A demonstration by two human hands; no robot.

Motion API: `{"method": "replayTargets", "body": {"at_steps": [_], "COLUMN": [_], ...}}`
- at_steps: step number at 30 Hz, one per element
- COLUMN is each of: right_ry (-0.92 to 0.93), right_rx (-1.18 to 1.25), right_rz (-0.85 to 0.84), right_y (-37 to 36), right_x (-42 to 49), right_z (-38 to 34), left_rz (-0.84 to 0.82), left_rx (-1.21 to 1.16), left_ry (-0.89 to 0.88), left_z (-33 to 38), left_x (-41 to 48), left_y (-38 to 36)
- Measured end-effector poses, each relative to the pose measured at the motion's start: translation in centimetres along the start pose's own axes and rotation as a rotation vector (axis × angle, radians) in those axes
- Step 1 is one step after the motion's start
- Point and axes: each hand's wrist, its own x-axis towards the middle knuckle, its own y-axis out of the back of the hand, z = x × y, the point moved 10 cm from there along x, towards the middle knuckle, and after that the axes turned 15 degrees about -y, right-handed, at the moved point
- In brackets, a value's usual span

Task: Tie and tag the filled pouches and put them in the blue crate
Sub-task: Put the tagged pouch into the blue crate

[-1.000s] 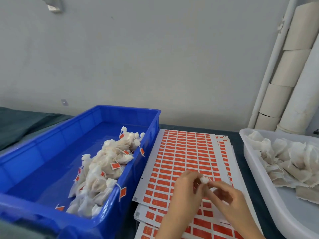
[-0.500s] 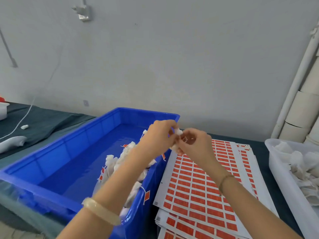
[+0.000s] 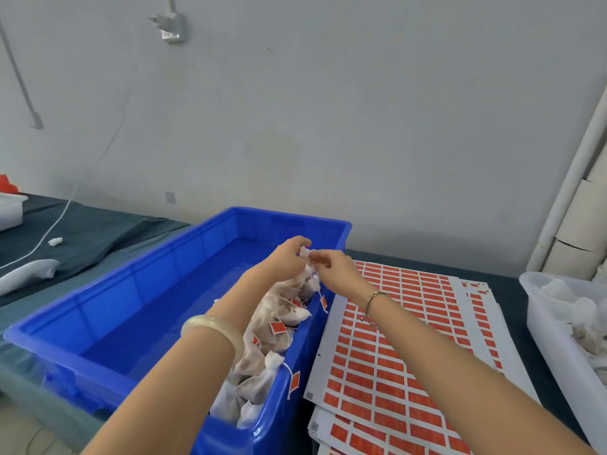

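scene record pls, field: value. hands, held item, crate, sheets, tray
left hand: pinches top of pouch
right hand: pinches the same pouch
pouch: held in the air over the right side of the blue crate, not released
tagged pouches: piled along the crate's right wall
label sheets: orange, stacked right of the crate
white tray: far right, holds white pouches

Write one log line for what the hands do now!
left hand: pinches pouch | right hand: pinches pouch | pouch: held over blue crate, above tagged pile | not yet dropped
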Motion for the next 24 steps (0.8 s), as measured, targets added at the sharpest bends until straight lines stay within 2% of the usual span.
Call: {"method": "replayTargets", "body": {"at_steps": [2, 5, 8, 10, 15, 20, 24], "right_ry": [-0.014, -0.008, -0.029, -0.047, -0.076, -0.16, -0.289], "right_rx": [0.008, 0.102, 0.137, 0.097, -0.023, -0.075, -0.132], "right_rz": [-0.009, 0.052, 0.071, 0.098, 0.233, 0.381, 0.53], "right_y": [0.0, 1.3, 3.0, 4.7, 12.5, 22.0, 28.7], "right_x": [-0.7, -2.8, -6.0, -8.7, -16.3, -21.1, -23.2], "right_z": [0.5, 1.5, 3.8, 5.8, 10.5, 15.6, 21.6], "left_rz": [-0.033, 0.072, 0.198, 0.208, 0.135, -0.014, -0.124], "left_rx": [0.051, 0.135, 0.209, 0.157, 0.004, -0.156, -0.241], "left_ry": [0.022, -0.004, -0.142, -0.251, -0.411, -0.553, -0.656], "left_z": [0.2, 1.7, 5.4, 8.7, 16.2, 23.9, 29.7], "left_x": [-0.3, -0.7, -0.9, -1.0, -1.3, -0.9, -1.0], "left_y": [-0.5, 0.2, 0.1, -1.8, -9.6, -18.3, -24.1]}}
